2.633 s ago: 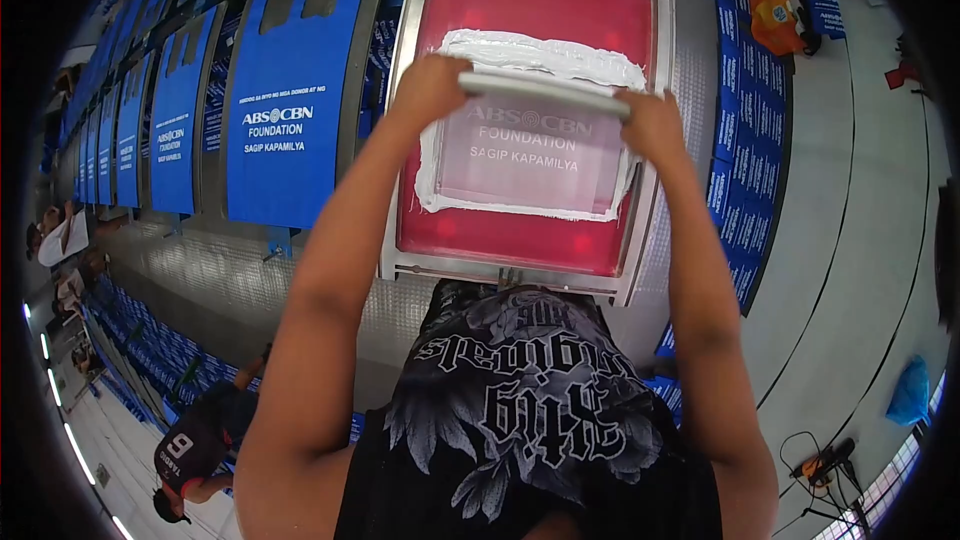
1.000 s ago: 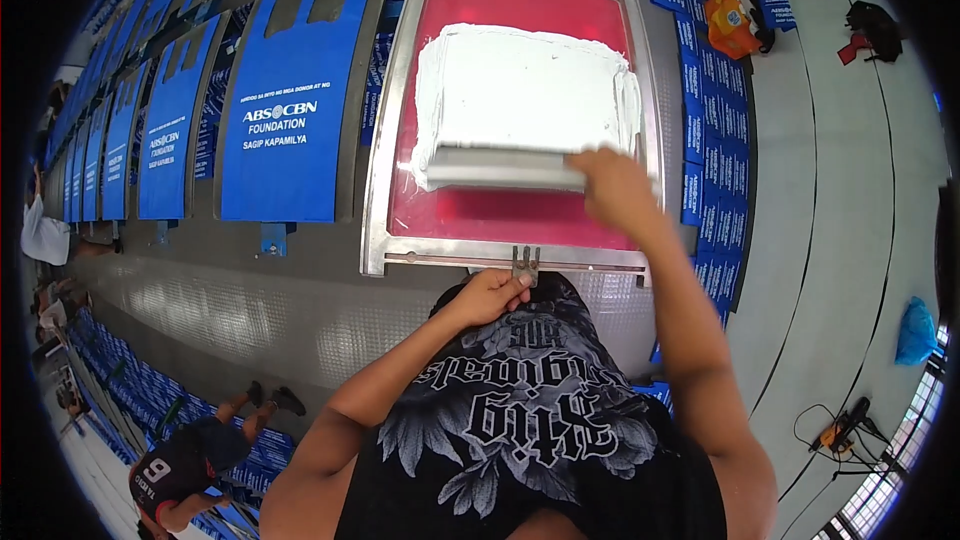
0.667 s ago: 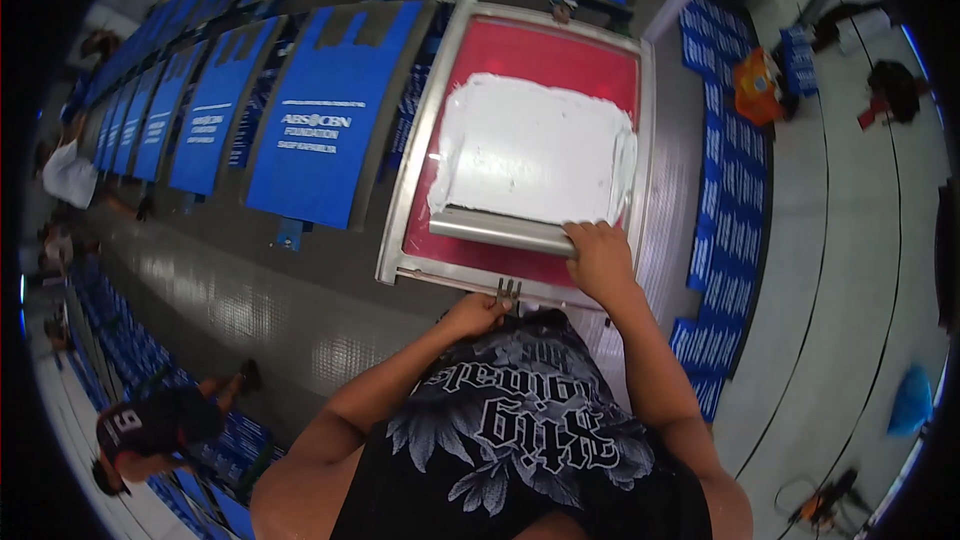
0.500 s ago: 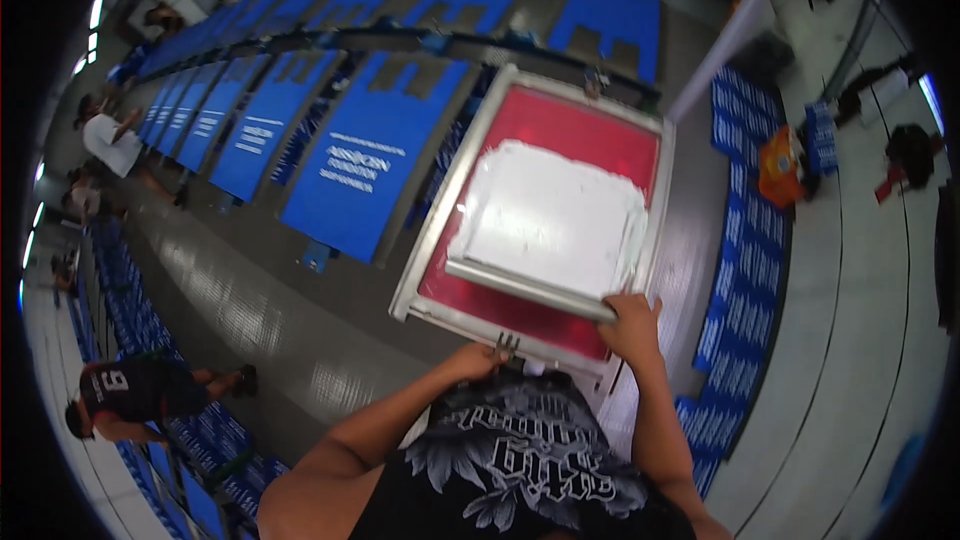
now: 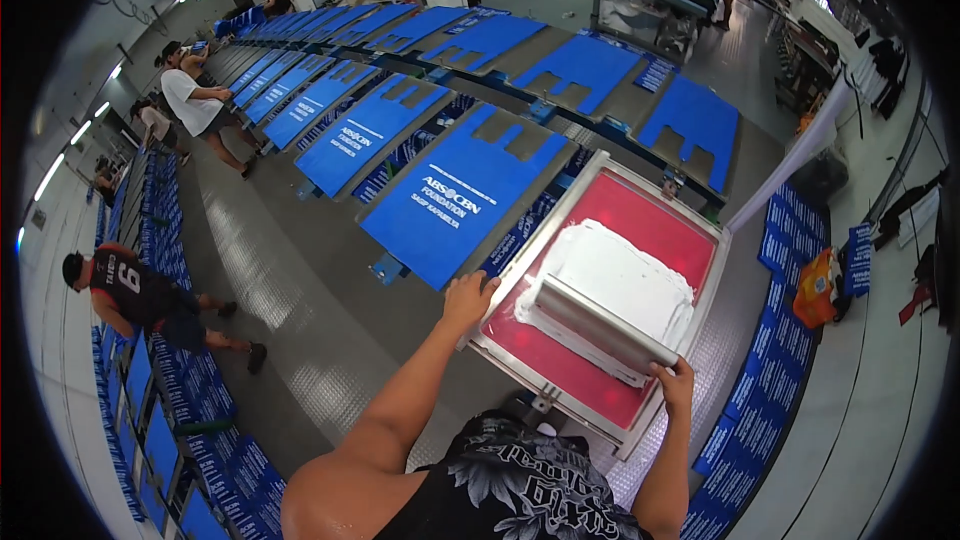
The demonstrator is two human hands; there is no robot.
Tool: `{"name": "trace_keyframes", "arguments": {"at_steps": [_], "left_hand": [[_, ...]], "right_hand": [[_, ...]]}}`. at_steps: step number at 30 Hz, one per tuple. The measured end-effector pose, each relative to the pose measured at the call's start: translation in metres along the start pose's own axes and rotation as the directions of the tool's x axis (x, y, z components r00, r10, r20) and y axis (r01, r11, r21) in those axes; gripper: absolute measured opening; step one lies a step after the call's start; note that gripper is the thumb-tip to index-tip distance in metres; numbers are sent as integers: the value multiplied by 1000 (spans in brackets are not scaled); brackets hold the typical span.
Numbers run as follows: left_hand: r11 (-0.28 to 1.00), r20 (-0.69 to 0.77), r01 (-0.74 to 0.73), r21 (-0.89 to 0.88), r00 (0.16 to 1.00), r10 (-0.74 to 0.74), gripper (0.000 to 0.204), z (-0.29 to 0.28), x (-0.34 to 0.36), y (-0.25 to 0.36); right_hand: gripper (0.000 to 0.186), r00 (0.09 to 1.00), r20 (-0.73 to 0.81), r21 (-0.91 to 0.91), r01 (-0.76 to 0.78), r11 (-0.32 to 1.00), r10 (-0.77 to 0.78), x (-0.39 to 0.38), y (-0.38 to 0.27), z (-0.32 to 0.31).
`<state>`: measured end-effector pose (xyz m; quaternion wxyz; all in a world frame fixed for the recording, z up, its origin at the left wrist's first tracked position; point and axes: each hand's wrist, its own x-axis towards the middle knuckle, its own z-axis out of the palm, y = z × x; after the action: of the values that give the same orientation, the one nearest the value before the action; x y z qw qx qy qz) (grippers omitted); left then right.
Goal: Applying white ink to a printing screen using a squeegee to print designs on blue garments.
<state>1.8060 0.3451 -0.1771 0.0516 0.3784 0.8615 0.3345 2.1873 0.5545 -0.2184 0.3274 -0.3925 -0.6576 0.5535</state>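
Observation:
A metal-framed printing screen (image 5: 701,246) with red mesh sits at lower right, thick white ink (image 5: 630,270) spread over its middle. A long metal squeegee (image 5: 607,322) lies across the lower part of the ink. My right hand (image 5: 672,386) is closed on the squeegee's right end. My left hand (image 5: 468,300) grips the screen's left edge near the lower corner, its fingers curled over the frame. Just left of the screen, a blue bag (image 5: 430,235) with white print lies flat on a board, and a metal clamp (image 5: 545,398) is on the screen's near edge.
Rows of boards with blue bags (image 5: 598,80) run to the back left. Co-workers stand along the left, one in white (image 5: 195,100), another bending in dark clothing (image 5: 140,295). Printed blue sheets (image 5: 760,360) and an orange bag (image 5: 815,285) lie at right, beside a pale post (image 5: 785,165).
My left hand has moved from the near-edge clamp to the screen's left edge. My right hand keeps the squeegee, earlier drawn down over the ink. The view has swung left and up toward the rows.

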Motion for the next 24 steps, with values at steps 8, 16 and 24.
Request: {"name": "trace_keyframes", "arguments": {"at_steps": [8, 16, 24], "left_hand": [[877, 302, 196, -438, 951, -62, 39, 7, -7, 19], [889, 200, -76, -451, 962, 184, 67, 74, -128, 130], [810, 397, 3, -586, 873, 284, 67, 144, -215, 259]], "right_hand": [[34, 982, -116, 139, -133, 981, 149, -15, -14, -33], [42, 943, -313, 130, -72, 989, 110, -151, -21, -216], [46, 853, -506, 170, -47, 984, 128, -278, 38, -353]]}}
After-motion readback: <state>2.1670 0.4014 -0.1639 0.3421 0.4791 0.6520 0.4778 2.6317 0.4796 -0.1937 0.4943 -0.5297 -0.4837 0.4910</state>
